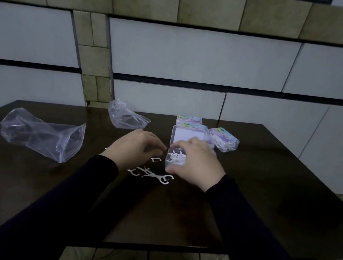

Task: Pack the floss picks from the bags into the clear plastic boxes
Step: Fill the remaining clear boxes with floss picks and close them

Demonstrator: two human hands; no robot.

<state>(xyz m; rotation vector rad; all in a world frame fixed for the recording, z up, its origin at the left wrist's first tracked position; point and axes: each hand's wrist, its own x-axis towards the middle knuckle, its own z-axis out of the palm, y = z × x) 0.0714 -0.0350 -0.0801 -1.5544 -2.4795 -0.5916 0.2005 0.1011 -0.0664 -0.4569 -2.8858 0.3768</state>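
Clear plastic is the main material on this dark brown wooden table [175, 215], seen from a camera on a person's head looking down at two hands in black sleeves. The step in hand appears to be filling: an open clear plastic box with a hinged lid [176, 159] sits near the table's centre, its lid standing up behind it, and white floss picks already lie in a small heap in its base. The right hand [196, 162] rests over the box with its fingers curled round the near edge and top, seemingly steadying it or pressing the picks down. The left hand [134, 148] hovers just beside the box with fingers bent over the table; whether it pinches a pick cannot be told, since its fingertips are hidden. A few loose white floss picks [151, 174] lie scattered on the wood between the two wrists, just in front of the box (these are what is left to pack). The next move likely calls for gathering those strays, dropping them into the box, then folding the lid down. Behind the open box stand three closed clear boxes with pastel labels [223, 140], packed with picks as far as can be seen. Two crumpled transparent plastic bags lie to the left, a large one [43, 135] and a smaller one [126, 117]; both look empty.
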